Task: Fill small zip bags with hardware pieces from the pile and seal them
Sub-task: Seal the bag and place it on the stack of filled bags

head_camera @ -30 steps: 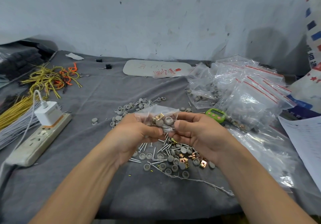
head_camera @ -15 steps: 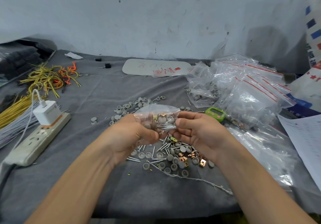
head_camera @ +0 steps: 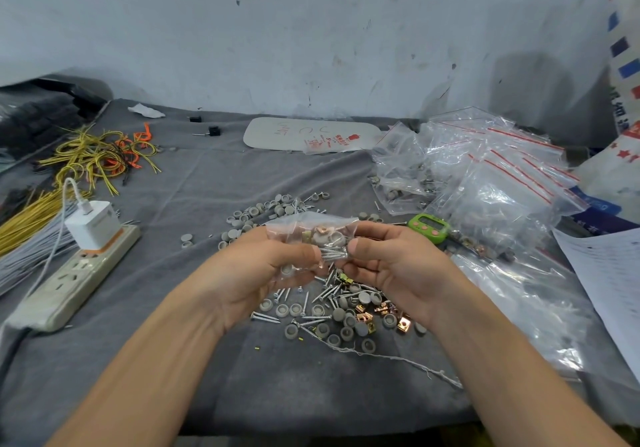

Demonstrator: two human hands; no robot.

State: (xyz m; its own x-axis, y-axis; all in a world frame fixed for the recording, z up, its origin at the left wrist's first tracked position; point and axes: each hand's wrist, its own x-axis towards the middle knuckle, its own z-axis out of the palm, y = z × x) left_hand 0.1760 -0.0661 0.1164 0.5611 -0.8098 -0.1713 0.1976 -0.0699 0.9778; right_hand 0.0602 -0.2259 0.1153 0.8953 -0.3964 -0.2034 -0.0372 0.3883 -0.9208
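Observation:
A small clear zip bag [head_camera: 323, 235] holding screws, grey caps and copper clips hangs between both hands above the pile. My left hand [head_camera: 266, 266] pinches its left side between thumb and fingers. My right hand [head_camera: 391, 266] pinches its right side the same way. Beneath the hands lies the hardware pile [head_camera: 339, 315] of screws, grey round caps and copper clips on the grey cloth [head_camera: 194, 204]. More grey caps [head_camera: 256, 214] are scattered just beyond the bag.
A heap of clear zip bags [head_camera: 485, 176] with red strips fills the right side, with a green timer [head_camera: 427, 226] in front of it. A power strip with a white charger [head_camera: 83, 256] and bundles of yellow wires [head_camera: 93, 159] lie left. Printed paper [head_camera: 609, 280] covers the far right.
The bag has been turned and worked between my fingers; its contents have shifted and the screws now bunch at its lower edge. Both hands stay in about the same place.

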